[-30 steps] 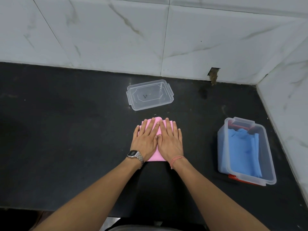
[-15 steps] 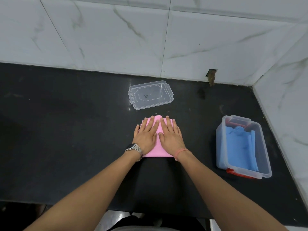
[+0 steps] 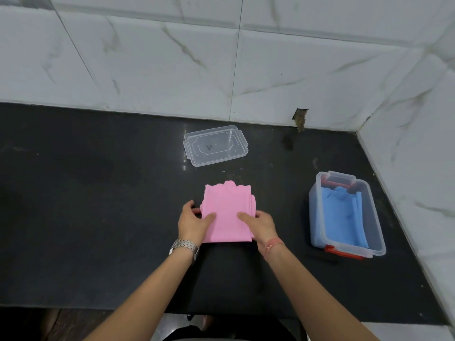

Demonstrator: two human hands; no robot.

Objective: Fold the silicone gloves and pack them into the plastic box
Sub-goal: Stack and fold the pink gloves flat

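Head view shows the left hand (image 3: 194, 223) and right hand (image 3: 262, 223) pinching the folded pink gloves (image 3: 227, 212) at their side edges, a soft, light, probably floppy stack best lifted from both sides.

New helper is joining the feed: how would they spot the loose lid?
On the black countertop, look near the marble wall, just beyond the folded pink silicone glove. The clear, flat plastic lid lies there alone, shallow and empty, unlike the deep clear plastic box holding blue gloves.

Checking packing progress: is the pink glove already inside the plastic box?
No, the folded pink glove lies on the black counter between both hands, while the plastic box holds only blue gloves.
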